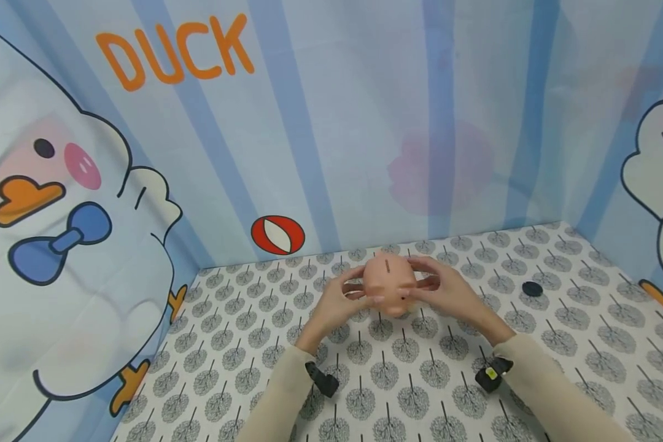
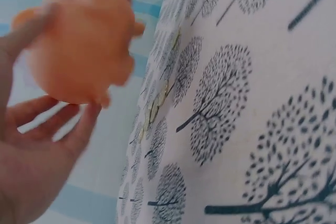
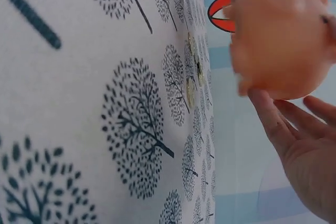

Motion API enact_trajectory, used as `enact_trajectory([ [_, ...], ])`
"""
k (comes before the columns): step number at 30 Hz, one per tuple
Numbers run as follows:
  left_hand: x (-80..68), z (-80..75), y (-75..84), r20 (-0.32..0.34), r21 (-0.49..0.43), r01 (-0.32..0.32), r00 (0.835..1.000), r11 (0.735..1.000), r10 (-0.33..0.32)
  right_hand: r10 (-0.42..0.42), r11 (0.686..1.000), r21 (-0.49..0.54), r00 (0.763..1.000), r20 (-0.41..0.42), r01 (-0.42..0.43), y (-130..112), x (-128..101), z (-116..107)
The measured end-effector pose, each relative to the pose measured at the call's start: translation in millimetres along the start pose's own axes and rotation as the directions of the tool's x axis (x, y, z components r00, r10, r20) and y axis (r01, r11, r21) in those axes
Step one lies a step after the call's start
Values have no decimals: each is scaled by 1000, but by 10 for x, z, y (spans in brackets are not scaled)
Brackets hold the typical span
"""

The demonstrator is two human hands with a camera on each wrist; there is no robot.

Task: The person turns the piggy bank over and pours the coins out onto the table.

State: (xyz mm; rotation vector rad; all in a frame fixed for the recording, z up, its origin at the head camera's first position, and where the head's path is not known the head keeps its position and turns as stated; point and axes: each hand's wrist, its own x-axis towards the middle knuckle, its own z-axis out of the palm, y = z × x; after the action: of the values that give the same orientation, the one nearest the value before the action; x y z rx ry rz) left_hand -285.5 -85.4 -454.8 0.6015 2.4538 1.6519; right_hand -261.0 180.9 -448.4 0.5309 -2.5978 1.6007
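**Two hands hold a little pig bank**

A small peach-pink plastic piggy bank with a dark coin slot on top is held up above the table, near its middle. The left hand holds its left side, with the fingers curled under the pig. The right hand holds its right side, with the fingers stretched along it. The pig does not touch the white tablecloth with grey tree prints. A small round black disc lies on the cloth, well apart to the right. A blue striped wall with a white cartoon duck stands behind
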Motion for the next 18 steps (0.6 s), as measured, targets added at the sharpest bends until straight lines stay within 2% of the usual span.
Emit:
enact_trajectory([
  [4, 24, 32, 13, -27, 122, 57, 998, 991, -54, 125, 992, 7, 992, 34, -125, -47, 11, -4],
  [6, 43, 58, 21, -32, 147, 88, 996, 985, -84, 161, 987, 10, 986, 51, -161, -58, 22, 1],
  [11, 84, 111, 61, -36, 109, 179, 984, 978, -177, 198, 980, -3, 979, 43, -198, -77, 51, 4],
  [18, 103, 128, 121, -45, 138, 251, 968, 958, -247, 268, 964, -9, 963, 42, -268, -112, 69, -11],
])
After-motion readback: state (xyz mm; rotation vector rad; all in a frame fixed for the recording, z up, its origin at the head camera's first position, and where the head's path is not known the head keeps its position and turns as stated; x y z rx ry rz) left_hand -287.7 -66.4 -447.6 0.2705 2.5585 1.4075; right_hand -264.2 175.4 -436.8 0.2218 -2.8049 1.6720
